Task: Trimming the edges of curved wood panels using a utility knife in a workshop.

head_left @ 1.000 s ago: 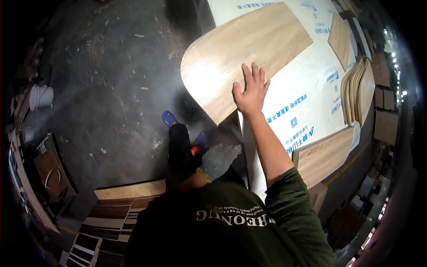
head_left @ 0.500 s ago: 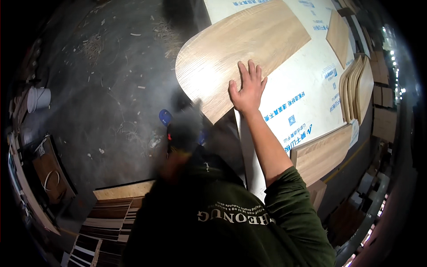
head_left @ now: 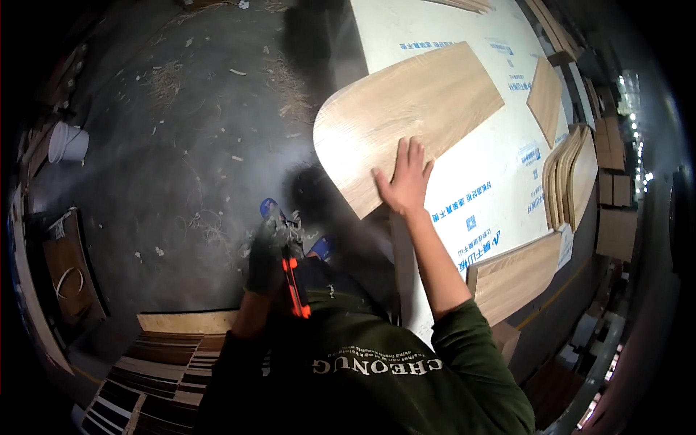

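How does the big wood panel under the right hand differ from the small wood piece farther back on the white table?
The big wood panel has one rounded end and overhangs the white table; the small wood piece is straight-edged and lies wholly on it. The panel is far larger. The right hand presses flat on the panel; nothing touches the small piece. Both show light wood grain.

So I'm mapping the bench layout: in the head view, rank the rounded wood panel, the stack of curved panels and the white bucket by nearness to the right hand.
1. Rounded wood panel: under the right hand.
2. Stack of curved panels: off to its right.
3. White bucket: far left, on the floor.
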`<state>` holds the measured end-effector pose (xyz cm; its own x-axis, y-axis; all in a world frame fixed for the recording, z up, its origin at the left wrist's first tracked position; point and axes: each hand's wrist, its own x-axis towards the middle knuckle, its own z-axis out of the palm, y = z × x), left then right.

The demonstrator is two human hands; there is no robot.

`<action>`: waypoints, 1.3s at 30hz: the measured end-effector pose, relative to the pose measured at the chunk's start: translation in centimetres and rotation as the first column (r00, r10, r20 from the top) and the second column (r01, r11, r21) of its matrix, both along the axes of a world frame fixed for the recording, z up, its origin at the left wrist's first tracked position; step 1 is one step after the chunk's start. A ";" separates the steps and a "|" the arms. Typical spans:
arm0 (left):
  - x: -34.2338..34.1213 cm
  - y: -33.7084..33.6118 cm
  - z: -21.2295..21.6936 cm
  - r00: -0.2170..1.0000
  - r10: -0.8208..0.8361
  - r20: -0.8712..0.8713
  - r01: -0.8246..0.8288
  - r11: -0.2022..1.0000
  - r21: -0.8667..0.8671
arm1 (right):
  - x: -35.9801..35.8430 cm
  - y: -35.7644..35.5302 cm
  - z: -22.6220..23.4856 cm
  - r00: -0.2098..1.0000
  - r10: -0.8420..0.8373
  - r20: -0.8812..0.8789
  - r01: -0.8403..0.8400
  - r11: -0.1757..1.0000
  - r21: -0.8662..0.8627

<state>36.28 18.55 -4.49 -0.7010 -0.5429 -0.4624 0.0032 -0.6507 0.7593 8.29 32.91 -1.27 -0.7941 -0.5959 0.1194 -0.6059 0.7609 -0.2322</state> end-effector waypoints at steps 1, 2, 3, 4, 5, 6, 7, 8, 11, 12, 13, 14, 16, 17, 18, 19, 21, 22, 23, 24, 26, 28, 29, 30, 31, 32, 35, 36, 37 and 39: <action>0.4 0.8 1.0 0.999 -0.051 -0.017 0.054 0.940 0.338 | 1.5 -0.4 0.0 0.997 0.063 0.051 -0.067 0.994 0.087; 1.0 1.8 1.9 0.994 -0.090 -0.062 0.109 0.767 0.632 | 3.5 -0.9 0.3 0.986 0.156 0.063 -0.163 0.977 0.134; 2.1 2.7 1.9 0.995 -0.079 -0.059 0.098 0.769 0.631 | 5.5 -2.0 0.9 0.965 0.247 0.089 -0.256 0.959 0.120; 3.2 3.9 1.4 0.990 -0.099 -0.100 0.141 0.692 0.708 | 6.9 -3.2 1.8 0.942 0.304 0.142 -0.323 0.935 0.144; 4.3 4.9 0.8 0.983 -0.116 -0.143 0.184 0.605 0.775 | 7.4 -4.4 1.9 0.934 0.332 0.134 -0.346 0.934 0.095; 4.4 5.2 1.1 0.973 -0.134 -0.185 0.228 0.507 0.831 | 7.8 -5.3 1.8 0.927 0.353 0.129 -0.361 0.931 0.048; 4.3 5.4 1.3 0.974 -0.134 -0.181 0.225 0.504 0.834 | 7.6 -6.3 1.7 0.926 0.352 0.134 -0.361 0.931 0.050; 3.1 5.0 2.8 0.982 -0.172 -0.078 0.170 0.621 0.765 | 6.8 -7.5 1.6 0.923 0.371 0.096 -0.378 0.923 0.068; 1.1 3.4 3.4 0.988 -0.150 0.038 0.076 0.686 0.723 | 5.4 -9.0 1.0 0.917 0.396 0.046 -0.398 0.914 0.072; 0.8 2.9 3.2 0.993 -0.105 0.050 0.029 0.641 0.767 | 5.2 -9.3 0.8 0.916 0.399 0.036 -0.401 0.915 0.057; 0.9 2.7 2.2 0.993 -0.081 0.091 -0.006 0.709 0.705 | 5.3 -8.7 0.8 0.918 0.396 0.038 -0.397 0.916 0.056; 1.5 2.4 0.2 0.993 -0.068 0.097 -0.021 0.709 0.705 | 6.1 -7.9 1.2 0.908 0.410 0.089 -0.414 0.909 0.041; 1.9 1.4 -3.5 0.957 -0.063 -0.282 0.246 0.689 0.682 | 7.2 -5.2 1.7 0.900 0.413 0.140 -0.421 0.906 0.035; -0.9 -2.0 -2.3 0.339 0.024 -0.940 0.844 0.433 0.316 | 7.7 -3.3 1.3 0.904 0.406 0.134 -0.416 0.907 0.064; -1.1 -2.2 -0.6 0.344 0.021 -0.939 0.845 0.430 0.319 | 8.0 -2.2 1.2 0.908 0.399 0.128 -0.411 0.907 0.087; -1.5 -2.0 0.8 0.800 -0.074 -0.596 0.464 0.705 0.536 | 8.2 -1.4 1.2 0.909 0.395 0.131 -0.407 0.909 0.083; -4.1 -2.2 3.0 0.998 -0.061 0.034 0.048 0.958 0.281 | 8.3 -0.1 1.3 0.912 0.375 0.163 -0.394 0.913 0.103; -6.6 -3.1 3.5 0.981 -0.119 0.155 0.101 0.988 0.121 | 8.4 -0.2 1.4 0.913 0.376 0.160 -0.394 0.913 0.102; -8.6 -3.5 2.6 0.992 -0.087 0.089 0.086 0.996 0.011 | 8.7 -0.4 1.5 0.921 0.361 0.149 -0.377 0.921 0.095; -10.5 -3.9 1.9 0.998 -0.058 0.022 0.060 0.993 -0.101 | 9.0 -0.6 1.7 0.927 0.349 0.139 -0.362 0.928 0.084; -14.8 -4.8 2.3 0.994 -0.098 0.048 0.105 0.973 -0.205 | 9.2 -0.4 1.9 0.927 0.353 0.126 -0.362 0.931 0.056; -15.9 -4.4 3.5 0.988 -0.132 0.074 0.148 0.940 -0.308 | 9.4 0.6 2.3 0.928 0.356 0.110 -0.361 0.932 0.028; -15.6 -3.8 4.6 0.964 -0.204 0.168 0.244 0.931 -0.271 | 9.8 1.7 2.4 0.934 0.334 0.129 -0.337 0.942 0.000; -14.9 -3.0 5.3 0.925 -0.276 0.261 0.337 0.914 -0.226 | 10.6 2.8 2.4 0.938 0.311 0.151 -0.311 0.950 -0.028; -14.1 -2.3 4.8 0.944 -0.290 0.157 0.318 0.928 -0.197 | 11.6 3.7 2.2 0.944 0.301 0.136 -0.302 0.953 -0.014; -12.8 -2.0 2.8 0.953 -0.278 0.118 0.300 0.912 -0.281 | 13.0 4.4 2.4 0.944 0.305 0.127 -0.308 0.951 -0.001; -13.3 -3.6 1.7 0.947 -0.316 0.054 0.305 0.839 -0.450 | 14.9 2.6 2.9 0.944 0.315 0.101 -0.314 0.949 -0.027; -14.3 -5.6 3.5 0.883 -0.416 0.217 0.469 0.788 -0.400 | 14.8 1.2 2.9 0.945 0.313 0.092 -0.308 0.949 -0.065; -15.6 -6.8 4.0 0.834 -0.398 0.381 0.544 0.704 -0.456 | 14.2 -0.2 2.8 0.940 0.322 0.112 -0.317 0.946 -0.063; -17.6 -8.8 3.2 0.879 -0.200 0.433 0.477 0.409 -0.778 | 12.0 -3.1 2.5 0.926 0.339 0.166 -0.331 0.941 -0.073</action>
<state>18.72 9.78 -1.26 -0.8649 -0.4935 -0.0917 -0.3240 0.4092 0.8530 20.31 29.84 1.25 -0.5599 -0.8281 0.0285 -0.7708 0.5080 -0.3844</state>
